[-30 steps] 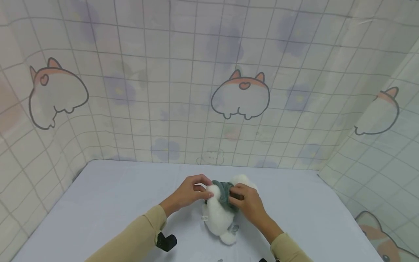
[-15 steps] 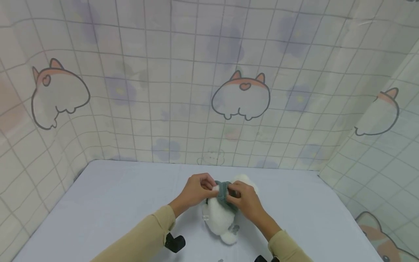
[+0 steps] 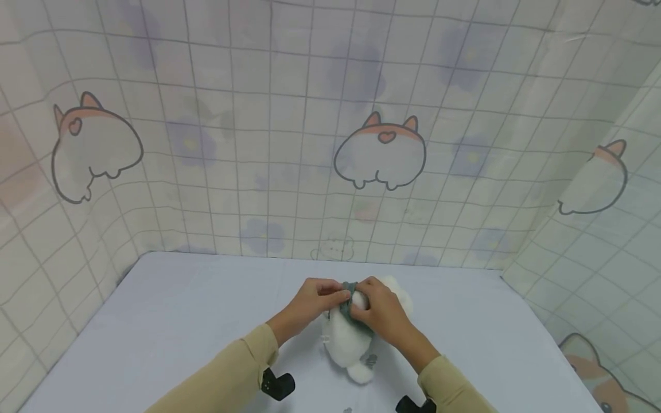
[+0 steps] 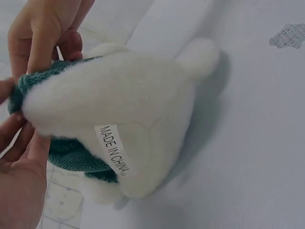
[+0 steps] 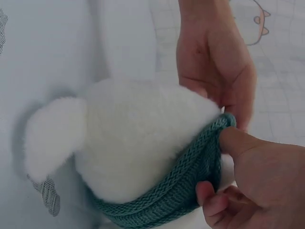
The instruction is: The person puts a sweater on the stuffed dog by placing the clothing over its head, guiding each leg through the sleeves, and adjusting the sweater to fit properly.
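Observation:
A white plush toy [image 3: 346, 347] lies on the white table, its rounded rear and short tail toward the near side. It wears a green knitted sweater [image 5: 157, 202], bunched up around its body. My left hand [image 3: 312, 301] pinches the sweater's edge between thumb and fingers. Close on the other side, my right hand [image 3: 384, 310] grips the same knit, thumb near the left fingertips. White fur shows between the two hands in the head view. In the left wrist view, a white label [image 4: 112, 148] reading "MADE IN CHINA" hangs from the plush.
The white tabletop [image 3: 206, 321] extends around the toy. Behind and beside it hangs a grid-patterned curtain [image 3: 289, 143] with printed corgis. Black wrist camera mounts [image 3: 277, 385] sit under both sleeves. A small grey patch [image 4: 288, 36] lies on the table.
Both hands have closed in on each other, the right moving left. The green knit between them has shifted left, and the white limb that the left hand pinched earlier now shows nearer the right hand.

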Motion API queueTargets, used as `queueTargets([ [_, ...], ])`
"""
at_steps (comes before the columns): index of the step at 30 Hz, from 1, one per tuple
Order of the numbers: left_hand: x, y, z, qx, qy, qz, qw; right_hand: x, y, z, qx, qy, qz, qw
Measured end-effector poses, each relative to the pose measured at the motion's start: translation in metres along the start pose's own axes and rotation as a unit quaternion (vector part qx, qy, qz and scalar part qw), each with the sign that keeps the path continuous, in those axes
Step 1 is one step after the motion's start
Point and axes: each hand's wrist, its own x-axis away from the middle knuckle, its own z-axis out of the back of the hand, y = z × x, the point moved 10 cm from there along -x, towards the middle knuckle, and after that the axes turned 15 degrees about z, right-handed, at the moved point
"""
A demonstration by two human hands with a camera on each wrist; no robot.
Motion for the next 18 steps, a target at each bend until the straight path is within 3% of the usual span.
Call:
queueTargets([
  [7, 0.001, -0.003, 0.003, 0.004, 0.046, 0.02, 0.9987, 0.001, -0.005, 0.008, 0.015, 0.031, 0.004, 0.9994],
  [12, -0.003, -0.015, 0.0, -0.021, 0.035, 0.031, 0.9987, -0.001, 0.005, 0.017, -0.053, 0.066, -0.02, 0.9962],
  [18, -0.006, -0.024, 0.0, -0.038, 0.035, 0.031, 0.9982, -0.005, 0.016, 0.017, -0.122, 0.063, -0.046, 0.9895],
])
